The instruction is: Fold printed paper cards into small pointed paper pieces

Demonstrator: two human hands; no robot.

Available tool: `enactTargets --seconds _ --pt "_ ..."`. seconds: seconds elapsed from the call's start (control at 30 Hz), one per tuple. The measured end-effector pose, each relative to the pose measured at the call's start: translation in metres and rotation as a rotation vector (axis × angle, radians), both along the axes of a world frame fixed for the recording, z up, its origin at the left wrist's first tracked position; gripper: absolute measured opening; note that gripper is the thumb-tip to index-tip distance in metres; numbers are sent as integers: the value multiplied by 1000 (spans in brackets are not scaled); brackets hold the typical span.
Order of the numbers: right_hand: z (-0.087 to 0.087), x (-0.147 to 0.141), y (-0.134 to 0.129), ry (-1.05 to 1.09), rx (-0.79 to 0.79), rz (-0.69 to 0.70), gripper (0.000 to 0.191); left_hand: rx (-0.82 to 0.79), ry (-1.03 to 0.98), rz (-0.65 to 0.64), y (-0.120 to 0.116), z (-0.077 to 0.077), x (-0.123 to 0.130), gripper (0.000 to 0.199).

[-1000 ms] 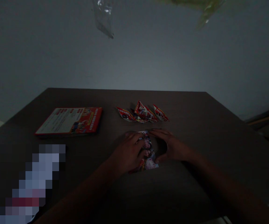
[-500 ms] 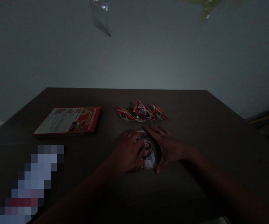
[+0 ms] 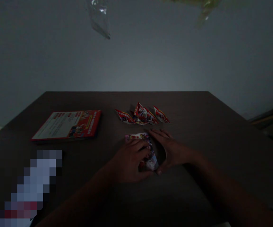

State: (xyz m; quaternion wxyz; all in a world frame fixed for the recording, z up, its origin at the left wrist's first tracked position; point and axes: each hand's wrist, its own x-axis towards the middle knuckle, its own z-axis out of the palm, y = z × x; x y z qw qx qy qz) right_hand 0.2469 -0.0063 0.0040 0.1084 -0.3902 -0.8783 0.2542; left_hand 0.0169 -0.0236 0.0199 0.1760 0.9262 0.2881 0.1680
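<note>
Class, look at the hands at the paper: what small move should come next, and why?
Perhaps ease the right hand inward: a gap separates its palm from the paper, while the left hand lies across the paper, seemingly steadying it.

A dark table [image 3: 188, 110] is standing in front of a plain grey wall [image 3: 138, 66]. A flat printed item [image 3: 67, 124] is lying at the left, its upper face displaying a white text panel beside a red band. Several creased red printed pieces [image 3: 140, 114] are resting in a cluster near the table's far middle, their pointed tips facing upward. A pixelated object [image 3: 30, 186] is occupying the lower left; its details are remaining unreadable. Clear plastic [image 3: 98, 19] and yellowish film [image 3: 202, 11] are hanging at the top. A brownish strip [image 3: 266, 119] is extending beyond the table's right edge.
</note>
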Motion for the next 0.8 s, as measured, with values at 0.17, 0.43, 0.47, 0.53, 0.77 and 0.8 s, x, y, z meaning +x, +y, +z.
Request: enactTargets --seconds 0.17,0.43,0.47,0.53,0.77,0.8 --pt "-1 6 0 65 -22 -33 126 13 37 -15 -1 1 -1 48" --pt "4 13 1 243 -56 -80 97 24 -9 -45 -2 -2 1 21" --pt "5 13 1 264 -51 -78 92 16 -21 -41 -1 -3 1 21" --pt "6 12 2 292 -39 -72 82 -4 -50 -18 0 -4 1 22" --pt "7 7 1 235 40 -52 38 -195 -144 190 9 -2 -4 29" --pt "7 6 0 229 39 -62 35 -249 -174 221 10 -1 -4 30"
